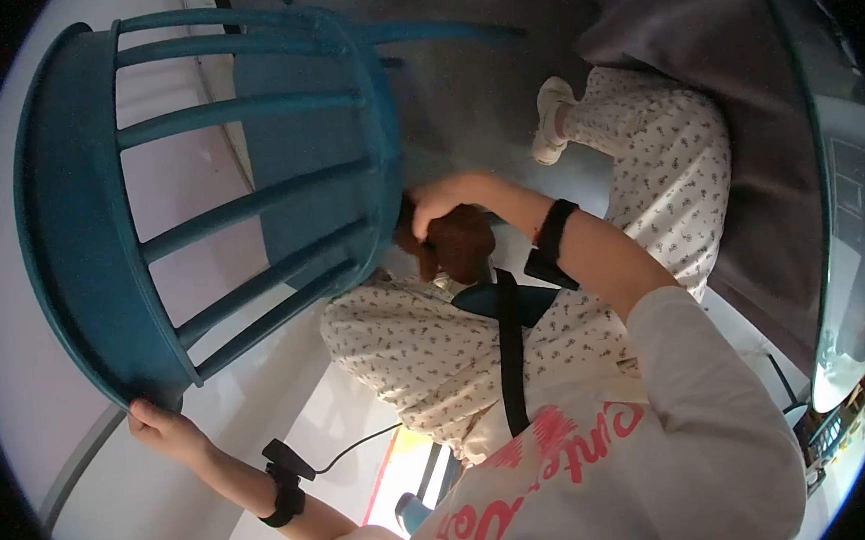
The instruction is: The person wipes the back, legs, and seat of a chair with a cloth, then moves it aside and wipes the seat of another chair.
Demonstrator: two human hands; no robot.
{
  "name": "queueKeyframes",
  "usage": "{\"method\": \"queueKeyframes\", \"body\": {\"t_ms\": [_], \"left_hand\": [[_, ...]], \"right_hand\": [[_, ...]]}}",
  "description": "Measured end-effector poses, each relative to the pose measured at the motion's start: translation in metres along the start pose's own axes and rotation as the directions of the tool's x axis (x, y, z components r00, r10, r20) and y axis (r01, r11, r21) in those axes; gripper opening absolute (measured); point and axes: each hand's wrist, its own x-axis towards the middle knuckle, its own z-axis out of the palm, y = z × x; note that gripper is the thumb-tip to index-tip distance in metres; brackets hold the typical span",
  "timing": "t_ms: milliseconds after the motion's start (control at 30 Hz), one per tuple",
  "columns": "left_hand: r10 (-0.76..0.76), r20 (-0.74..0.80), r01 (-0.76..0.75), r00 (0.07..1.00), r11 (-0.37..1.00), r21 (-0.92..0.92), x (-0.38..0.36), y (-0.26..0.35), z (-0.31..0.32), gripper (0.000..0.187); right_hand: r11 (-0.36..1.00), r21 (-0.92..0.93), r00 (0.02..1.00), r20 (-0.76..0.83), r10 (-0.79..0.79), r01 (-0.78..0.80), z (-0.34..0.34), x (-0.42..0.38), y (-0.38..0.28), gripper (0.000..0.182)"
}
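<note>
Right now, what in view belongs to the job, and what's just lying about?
In the job, judging by the hands:
- blue spindle-back chair, held at its top rail by the left hand
- bunched brown cloth, in the right hand

Seemingly just around:
- glass tabletop
- dark draped cloth

Grey floor under my blue chair.
The floor is dim and plain, slightly paler near my light shoe, which sits against it. A blue chair leg stretches across it; I can't make out exactly where the leg's end meets the floor.
</note>
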Motion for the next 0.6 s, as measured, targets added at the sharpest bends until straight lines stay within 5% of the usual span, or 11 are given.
{"method": "queueKeyframes", "body": {"t_ms": [100,133,167,200,267,367,400,433,500,533,600], "left_hand": [[-0.004,-0.019,0.002,1.000,0.998,-0.055,-0.003,-0.001,0.002,0.058],[-0.009,-0.019,0.008,1.000,0.999,-0.052,-0.003,-0.005,0.001,0.058],[-0.020,-0.014,0.019,1.000,0.998,-0.058,-0.002,-0.010,-0.001,0.056],[-0.033,-0.011,0.032,0.999,0.997,-0.068,-0.002,-0.014,-0.002,0.054],[-0.031,-0.077,0.028,0.997,0.999,-0.035,-0.005,-0.018,-0.002,0.052],[-0.085,-0.214,0.095,0.973,0.995,0.038,-0.009,-0.025,0.001,0.047],[-0.137,-0.113,0.146,0.984,0.986,0.083,-0.006,-0.027,-0.006,0.049],[-0.201,-0.045,0.206,0.979,0.961,0.185,-0.005,-0.016,-0.011,0.054],[-0.147,-0.126,0.164,0.981,0.977,0.139,-0.005,-0.008,-0.002,0.056],[-0.133,-0.106,0.145,0.985,0.983,0.116,-0.005,-0.003,-0.001,0.056],[-0.168,-0.227,0.197,0.959,0.974,0.109,-0.009,0.004,0.006,0.053]], "right_hand": [[0.974,-0.150,0.981,-0.068,-0.181,0.169,0.009,0.010,-0.021,0.064],[0.832,-0.375,0.824,-0.240,-0.513,0.408,0.022,0.032,-0.006,0.066],[0.592,-0.613,0.535,-0.305,-0.788,0.523,0.030,0.033,-0.008,0.069],[0.592,-0.616,0.540,-0.299,-0.786,0.520,0.040,0.030,-0.007,0.069],[0.892,-0.417,0.599,-0.674,-0.432,0.174,0.062,-0.012,-0.031,0.060],[0.902,-0.416,0.693,-0.685,-0.225,-0.118,0.082,0.002,-0.025,0.047],[0.875,-0.441,0.698,-0.691,-0.190,-0.198,0.086,0.002,-0.015,0.046],[0.876,-0.422,0.687,-0.709,-0.160,-0.231,0.090,0.005,0.004,0.046],[0.937,-0.348,0.335,-0.887,-0.319,-0.030,0.099,0.013,0.037,0.040],[0.944,-0.326,0.316,-0.902,-0.296,-0.048,0.099,0.009,0.043,0.040],[0.956,-0.254,0.525,-0.840,-0.142,-0.149,0.091,-0.003,0.056,0.039]]}}
